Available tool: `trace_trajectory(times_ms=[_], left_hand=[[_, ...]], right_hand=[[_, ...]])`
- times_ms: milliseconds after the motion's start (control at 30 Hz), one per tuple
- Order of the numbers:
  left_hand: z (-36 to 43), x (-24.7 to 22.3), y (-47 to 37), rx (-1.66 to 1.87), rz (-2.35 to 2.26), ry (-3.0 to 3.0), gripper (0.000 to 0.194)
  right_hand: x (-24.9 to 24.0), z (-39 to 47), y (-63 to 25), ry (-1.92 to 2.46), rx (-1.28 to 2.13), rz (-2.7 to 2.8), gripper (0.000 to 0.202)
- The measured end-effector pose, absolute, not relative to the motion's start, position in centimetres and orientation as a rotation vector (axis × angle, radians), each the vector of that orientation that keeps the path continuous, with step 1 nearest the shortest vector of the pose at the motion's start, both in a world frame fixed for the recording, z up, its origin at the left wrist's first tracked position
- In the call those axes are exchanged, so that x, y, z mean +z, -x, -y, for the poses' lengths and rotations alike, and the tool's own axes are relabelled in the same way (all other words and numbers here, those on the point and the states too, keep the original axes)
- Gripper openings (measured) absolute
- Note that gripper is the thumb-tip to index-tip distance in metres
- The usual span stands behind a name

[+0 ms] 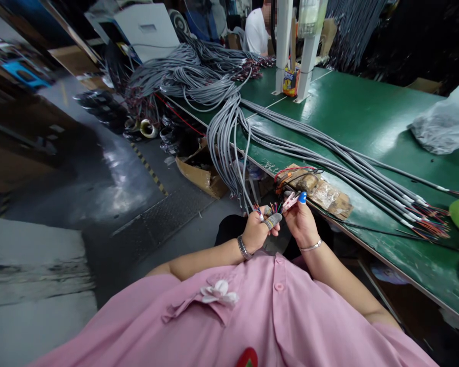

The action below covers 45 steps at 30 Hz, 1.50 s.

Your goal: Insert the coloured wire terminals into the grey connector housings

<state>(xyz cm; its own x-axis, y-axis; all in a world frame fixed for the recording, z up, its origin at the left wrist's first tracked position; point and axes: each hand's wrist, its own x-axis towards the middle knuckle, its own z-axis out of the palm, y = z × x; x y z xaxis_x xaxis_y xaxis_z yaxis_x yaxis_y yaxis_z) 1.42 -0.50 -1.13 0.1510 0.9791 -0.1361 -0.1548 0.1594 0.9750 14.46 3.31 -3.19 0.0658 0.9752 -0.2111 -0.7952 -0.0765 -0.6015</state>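
Note:
My left hand (pixel 257 230), with a grey finger cover, is closed around the end of a grey cable (pixel 248 199). Thin coloured wires (pixel 276 207) fan out from between its fingers. Just to the right, my right hand (pixel 301 224) has a blue cover on its thumb and pinches a small pink clip (pixel 289 202) close to those wires. I cannot tell whether the clip touches them. Behind the hands, a wooden block (pixel 331 199) wrapped in clear tape lies at the table edge, with red and black leads on it.
Grey cables (pixel 313 145) run along the green table (pixel 367 107), their stripped ends at the right. A larger cable heap (pixel 176 76) lies at the far left end. A plastic bag (pixel 445 125) sits at right. Below stands a cardboard box (pixel 199 171). Another person (pixel 257 31) is beyond the table.

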Motion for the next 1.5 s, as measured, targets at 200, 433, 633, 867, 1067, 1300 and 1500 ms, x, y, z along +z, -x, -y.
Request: trace_trajectory(times_ms=[200,433,633,867,1067,1300,1500], left_hand=[[0.6,-1.2,-1.3,1.083,-1.047,-1.036,0.032],[0.6,-0.9,-1.3,1.115,-1.018,-0.999,0.034],[0.9,-0.8,-0.9,1.106,-1.029,-0.962,0.033],[0.6,-1.5,0.5,1.106,-1.001,-0.825,0.032],[0.0,-2.7,0.6,1.079,-0.946,-0.760,0.034],[0.0,-2.0,0.7,1.177,-0.897,-0.921,0.034],[1.3,-2.6,0.7,0.989,-1.003,-1.232,0.025]], right_hand=[[-2.9,-3.1,-14.4,0.681,1.534,0.293,0.028],[-2.5,-2.7,-14.6,0.681,1.614,0.269,0.033],[-3.8,-2.4,-15.3,0.658,1.690,0.267,0.038],[-5.1,-1.6,-16.3,0.704,1.712,0.246,0.033],[-5.2,-0.8,-16.7,0.790,1.693,0.339,0.029],[-4.6,0.9,-17.1,1.011,1.487,0.744,0.021],[-2.4,3.4,-16.4,1.032,1.244,1.238,0.026]])
